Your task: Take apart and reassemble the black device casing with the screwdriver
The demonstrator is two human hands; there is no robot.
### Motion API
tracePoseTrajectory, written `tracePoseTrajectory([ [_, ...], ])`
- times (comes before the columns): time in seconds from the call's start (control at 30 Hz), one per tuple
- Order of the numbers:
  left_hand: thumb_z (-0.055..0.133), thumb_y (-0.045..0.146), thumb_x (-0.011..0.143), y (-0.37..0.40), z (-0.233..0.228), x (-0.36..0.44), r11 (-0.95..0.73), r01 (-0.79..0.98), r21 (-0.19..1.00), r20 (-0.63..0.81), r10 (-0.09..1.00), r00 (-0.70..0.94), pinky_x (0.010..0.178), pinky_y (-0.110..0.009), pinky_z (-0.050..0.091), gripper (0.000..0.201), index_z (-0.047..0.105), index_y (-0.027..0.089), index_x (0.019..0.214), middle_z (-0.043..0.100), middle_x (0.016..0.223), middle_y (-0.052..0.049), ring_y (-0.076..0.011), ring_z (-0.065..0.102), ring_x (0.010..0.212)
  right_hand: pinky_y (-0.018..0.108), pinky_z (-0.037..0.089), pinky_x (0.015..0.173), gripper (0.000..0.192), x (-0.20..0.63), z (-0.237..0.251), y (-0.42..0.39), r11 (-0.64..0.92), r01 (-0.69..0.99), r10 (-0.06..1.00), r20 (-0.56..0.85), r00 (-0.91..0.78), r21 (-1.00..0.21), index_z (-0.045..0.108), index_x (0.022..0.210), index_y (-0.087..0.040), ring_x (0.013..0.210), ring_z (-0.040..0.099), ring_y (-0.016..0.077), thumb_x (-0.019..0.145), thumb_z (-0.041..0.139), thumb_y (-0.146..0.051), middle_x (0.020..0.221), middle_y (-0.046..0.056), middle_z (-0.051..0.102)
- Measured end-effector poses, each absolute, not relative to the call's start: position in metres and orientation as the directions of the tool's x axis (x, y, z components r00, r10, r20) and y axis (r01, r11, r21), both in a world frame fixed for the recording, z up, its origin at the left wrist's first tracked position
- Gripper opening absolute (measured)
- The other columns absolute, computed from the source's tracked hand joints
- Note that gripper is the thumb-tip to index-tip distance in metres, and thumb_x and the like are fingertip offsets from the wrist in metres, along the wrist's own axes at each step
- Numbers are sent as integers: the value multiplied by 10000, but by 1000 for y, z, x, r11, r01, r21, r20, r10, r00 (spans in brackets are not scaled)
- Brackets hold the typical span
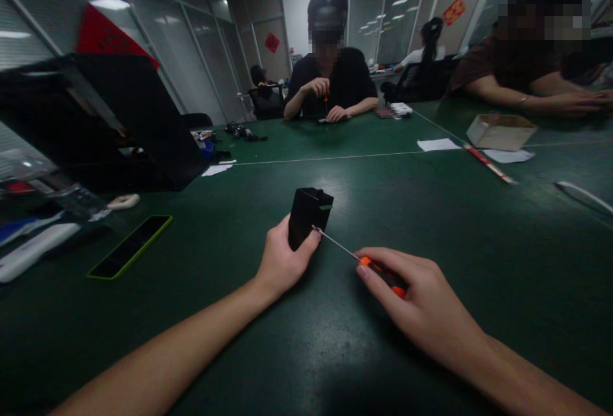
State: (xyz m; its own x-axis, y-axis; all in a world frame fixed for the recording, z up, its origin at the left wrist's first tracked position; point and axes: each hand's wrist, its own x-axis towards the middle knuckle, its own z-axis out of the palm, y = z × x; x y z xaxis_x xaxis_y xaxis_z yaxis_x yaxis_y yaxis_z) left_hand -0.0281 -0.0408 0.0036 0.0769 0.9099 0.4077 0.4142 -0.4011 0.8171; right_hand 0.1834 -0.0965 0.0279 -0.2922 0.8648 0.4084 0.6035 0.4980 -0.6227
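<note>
Screwdriver (363, 261) in grip, the right hand (421, 291) has its thumb and fingers closed round the orange-and-black handle, the thin shaft slanting away leftward to the black box (301, 215) — its tip at the near face, just beside the left thumb, too small to tell whether seated. The left hand (282, 260) is curled firmly about that box, ahead and to the left of the right hand, holding it tilted above the green tabletop (297, 358). Well left of the left hand lies a green-edged phone (131, 247); far beyond both hands — across the table — sits a person in a dark top (357, 78).
</note>
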Motion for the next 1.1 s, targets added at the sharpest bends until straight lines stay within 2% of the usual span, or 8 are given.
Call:
tracePoseTrajectory([
  [0.23, 607, 442, 871, -41, 3, -27, -396, 442, 804, 413, 909, 64, 547, -233, 330, 293, 543, 167, 791, 474, 663, 31, -114, 415, 598, 284, 565, 764, 181, 184, 30, -96, 551, 617, 826, 472, -308, -561, 701, 1022, -183, 838, 714, 174, 902, 572, -226, 950, 49, 754],
  [0.43, 603, 447, 867, -41, 4, -26, -383, 449, 807, 396, 916, 70, 531, -230, 328, 297, 545, 167, 787, 473, 654, 30, -115, 420, 590, 298, 571, 675, 235, 190, 35, -98, 586, 673, 781, 537, -319, -452, 717, 1061, -172, 759, 715, 181, 903, 558, -243, 904, 54, 756],
  [0.6, 600, 453, 859, -40, 4, -25, -381, 473, 794, 396, 915, 74, 532, -232, 328, 299, 560, 164, 795, 496, 659, 21, -123, 434, 595, 301, 587, 785, 248, 190, 37, -97, 571, 670, 793, 530, -300, -474, 725, 1073, -188, 860, 735, 184, 925, 531, -230, 996, 44, 773],
  [0.9, 608, 437, 849, -39, 5, -24, -389, 514, 764, 413, 908, 73, 538, -234, 336, 281, 566, 164, 795, 510, 665, 15, -125, 452, 594, 292, 572, 685, 234, 189, 39, -95, 588, 671, 780, 537, -322, -452, 729, 1027, -200, 749, 715, 176, 920, 522, -219, 895, 41, 759],
  [1.1, 605, 436, 852, -38, 4, -24, -383, 531, 756, 411, 909, 71, 540, -232, 334, 282, 560, 164, 791, 502, 665, 20, -120, 444, 594, 275, 542, 659, 243, 192, 36, -95, 623, 669, 751, 549, -367, -405, 703, 1085, -174, 700, 678, 156, 933, 519, -217, 853, 48, 724],
])
